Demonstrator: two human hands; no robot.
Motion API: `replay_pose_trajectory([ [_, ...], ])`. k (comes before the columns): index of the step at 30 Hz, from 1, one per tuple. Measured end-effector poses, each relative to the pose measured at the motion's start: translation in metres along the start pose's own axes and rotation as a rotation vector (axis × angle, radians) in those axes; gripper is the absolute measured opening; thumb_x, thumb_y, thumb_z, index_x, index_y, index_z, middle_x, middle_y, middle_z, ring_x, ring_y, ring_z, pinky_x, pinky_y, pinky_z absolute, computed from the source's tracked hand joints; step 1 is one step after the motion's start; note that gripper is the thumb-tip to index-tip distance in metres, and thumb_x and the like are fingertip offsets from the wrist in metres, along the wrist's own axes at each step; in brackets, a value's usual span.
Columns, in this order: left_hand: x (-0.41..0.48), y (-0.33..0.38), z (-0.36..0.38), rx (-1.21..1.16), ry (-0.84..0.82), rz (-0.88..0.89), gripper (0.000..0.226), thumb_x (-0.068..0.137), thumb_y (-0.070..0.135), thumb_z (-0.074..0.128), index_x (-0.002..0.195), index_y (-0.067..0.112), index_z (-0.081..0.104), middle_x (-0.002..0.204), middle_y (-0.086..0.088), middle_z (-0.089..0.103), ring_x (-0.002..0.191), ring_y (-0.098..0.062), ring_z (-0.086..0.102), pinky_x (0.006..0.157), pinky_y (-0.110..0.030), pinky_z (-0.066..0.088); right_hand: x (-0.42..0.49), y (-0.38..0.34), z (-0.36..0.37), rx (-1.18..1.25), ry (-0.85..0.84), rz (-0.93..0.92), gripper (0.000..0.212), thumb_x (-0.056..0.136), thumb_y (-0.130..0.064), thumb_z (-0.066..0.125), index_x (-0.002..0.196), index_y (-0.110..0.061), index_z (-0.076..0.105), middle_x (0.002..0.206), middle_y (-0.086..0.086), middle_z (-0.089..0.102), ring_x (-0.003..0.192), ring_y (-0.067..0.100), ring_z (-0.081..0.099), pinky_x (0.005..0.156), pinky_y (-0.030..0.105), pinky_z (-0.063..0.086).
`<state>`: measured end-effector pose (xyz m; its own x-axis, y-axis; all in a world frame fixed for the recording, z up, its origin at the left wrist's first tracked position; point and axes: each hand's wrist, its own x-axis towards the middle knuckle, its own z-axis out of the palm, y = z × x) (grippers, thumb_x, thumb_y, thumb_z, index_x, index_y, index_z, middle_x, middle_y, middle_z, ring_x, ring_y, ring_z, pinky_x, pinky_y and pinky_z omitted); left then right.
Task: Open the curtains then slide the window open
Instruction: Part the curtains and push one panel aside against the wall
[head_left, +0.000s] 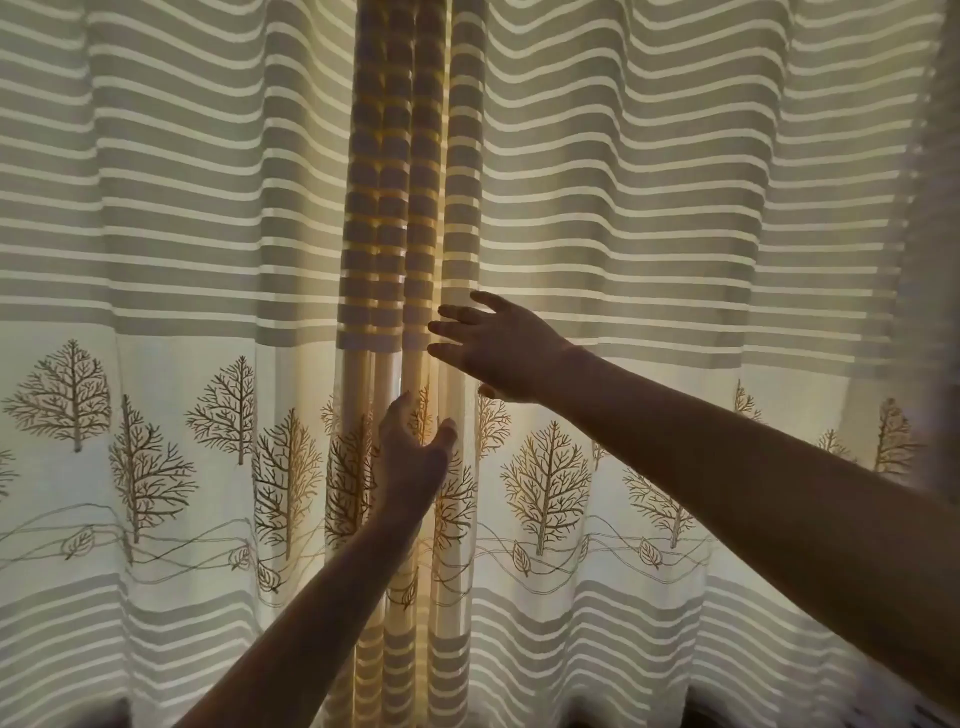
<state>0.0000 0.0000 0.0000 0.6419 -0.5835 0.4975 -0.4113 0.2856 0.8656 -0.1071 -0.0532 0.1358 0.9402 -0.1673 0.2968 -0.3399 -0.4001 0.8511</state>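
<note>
Curtains (623, 208), seam vertical: I hold my left hand (410, 447) half-curled on it, my right hand (493, 348) splayed just right, neither gripping.

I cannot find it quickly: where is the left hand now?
In the head view, the left hand is at centre, on the curtains' middle folds, below and left of the right hand.
</note>
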Motion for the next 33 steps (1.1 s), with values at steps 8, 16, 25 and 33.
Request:
replay_pose_trajectory([
  [8, 0.02, -0.007, -0.004, 0.13, 0.02, 0.029, 0.052, 0.093, 0.028, 0.066, 0.141, 0.018, 0.048, 0.152, -0.004, 0.041, 0.142, -0.023, 0.035, 0.113, -0.043, 0.033, 0.028, 0.0, 0.027, -0.059, 0.015, -0.019, 0.082, 0.089, -0.043, 0.073, 0.157, -0.024, 0.031, 0.167, 0.004, 0.024, 0.155, 0.025, 0.016, 0.125, 0.05, 0.016],
  [16, 0.061, -0.029, 0.014, 0.086, -0.117, 0.024, 0.05, 0.093, 0.033, 0.065, 0.139, 0.02, 0.049, 0.147, -0.004, 0.051, 0.136, -0.025, 0.048, 0.11, -0.043, 0.041, 0.066, 0.002, 0.055, -0.109, 0.033, -0.01, 0.082, 0.086, -0.04, 0.077, 0.155, -0.025, 0.035, 0.168, 0.007, 0.019, 0.156, 0.027, 0.012, 0.125, 0.055, 0.011],
  [25, 0.072, -0.046, 0.031, -0.037, -0.146, 0.003, 0.054, 0.09, 0.023, 0.071, 0.133, 0.013, 0.039, 0.128, -0.002, 0.052, 0.108, -0.012, 0.053, 0.068, -0.011, 0.04, 0.064, 0.007, 0.076, -0.197, -0.067, -0.012, 0.082, 0.084, -0.055, 0.071, 0.154, -0.03, 0.036, 0.164, 0.006, 0.032, 0.157, 0.032, 0.002, 0.121, 0.062, -0.004],
  [33, 0.086, -0.06, 0.06, 0.203, -0.123, -0.045, 0.12, 0.067, 0.065, 0.078, 0.155, 0.025, 0.006, 0.165, -0.008, 0.004, 0.151, -0.034, 0.008, 0.117, -0.058, 0.025, 0.045, 0.01, 0.085, -0.229, -0.152, 0.005, 0.089, 0.082, -0.043, 0.078, 0.156, -0.034, 0.03, 0.17, 0.007, 0.01, 0.155, 0.036, -0.013, 0.12, 0.061, -0.008],
])
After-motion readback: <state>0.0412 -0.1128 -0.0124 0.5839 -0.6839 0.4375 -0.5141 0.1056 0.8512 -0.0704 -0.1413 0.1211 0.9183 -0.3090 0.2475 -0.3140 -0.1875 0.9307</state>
